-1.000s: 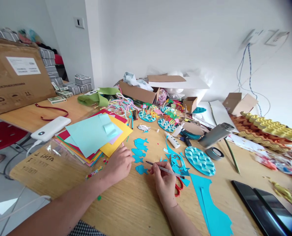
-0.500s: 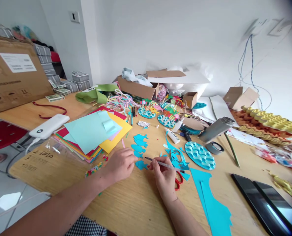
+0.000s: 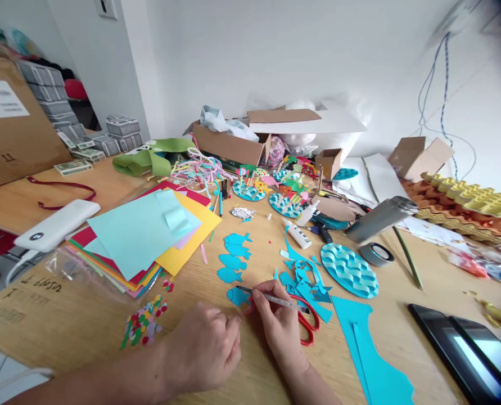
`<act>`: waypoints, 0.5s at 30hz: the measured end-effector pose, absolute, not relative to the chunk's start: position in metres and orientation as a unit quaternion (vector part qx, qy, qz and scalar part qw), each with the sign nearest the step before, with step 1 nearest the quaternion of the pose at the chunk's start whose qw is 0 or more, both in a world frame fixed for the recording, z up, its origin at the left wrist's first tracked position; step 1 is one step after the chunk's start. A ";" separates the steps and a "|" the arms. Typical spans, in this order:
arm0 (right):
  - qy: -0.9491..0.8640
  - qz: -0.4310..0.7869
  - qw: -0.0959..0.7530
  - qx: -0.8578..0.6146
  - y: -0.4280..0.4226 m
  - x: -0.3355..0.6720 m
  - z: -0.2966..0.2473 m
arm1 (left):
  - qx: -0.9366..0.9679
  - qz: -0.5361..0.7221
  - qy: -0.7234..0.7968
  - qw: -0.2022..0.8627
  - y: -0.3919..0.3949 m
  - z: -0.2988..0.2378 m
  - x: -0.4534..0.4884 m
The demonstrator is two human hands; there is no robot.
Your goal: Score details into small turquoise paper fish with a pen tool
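Observation:
My right hand (image 3: 278, 323) grips a slim pen (image 3: 275, 301), its dark tip over the nearest blue paper fish (image 3: 237, 296). Curled into a loose fist, my left hand (image 3: 210, 346) rests near the table's front, apart from that fish; nothing shows in its fingers. Several more blue fish cutouts, among them a plump one (image 3: 229, 274), lie in a column beyond. Red-handled scissors (image 3: 309, 320) lie partly behind my right hand, with their blades hidden. Around them are blue paper scraps (image 3: 305, 281) and a large cut blue sheet (image 3: 370, 349).
Coloured paper sheets (image 3: 136, 230) are stacked left, beside confetti dots (image 3: 147, 320) and a white power bank (image 3: 58, 222). To the right are a wavy blue oval (image 3: 349, 270), a tape roll (image 3: 377, 254), a metal flask (image 3: 380, 219) and dark phones (image 3: 456, 349). White glue bottles (image 3: 298, 234) lie mid-table.
My left hand has drawn back toward me from the nearest fish and curled up. My right hand still holds the pen, its tip now over that fish. The view has shifted slightly.

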State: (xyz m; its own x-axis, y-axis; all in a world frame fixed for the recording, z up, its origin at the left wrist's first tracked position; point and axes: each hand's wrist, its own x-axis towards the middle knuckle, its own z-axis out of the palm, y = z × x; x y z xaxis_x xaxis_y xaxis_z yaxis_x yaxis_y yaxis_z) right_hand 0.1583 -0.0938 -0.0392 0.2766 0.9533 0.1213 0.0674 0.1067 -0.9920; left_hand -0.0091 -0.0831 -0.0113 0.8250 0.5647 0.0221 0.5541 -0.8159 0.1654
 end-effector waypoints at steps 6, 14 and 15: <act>-0.417 0.430 0.574 -0.558 -0.094 0.159 -0.042 | 0.940 -0.013 0.328 0.092 -0.081 -0.015 -0.009; -0.401 0.453 0.544 -0.582 -0.093 0.159 -0.046 | 0.936 -0.081 0.324 0.110 -0.080 -0.023 -0.007; -0.395 0.455 0.543 -0.584 -0.093 0.159 -0.046 | 0.935 -0.086 0.323 0.116 -0.080 -0.023 -0.007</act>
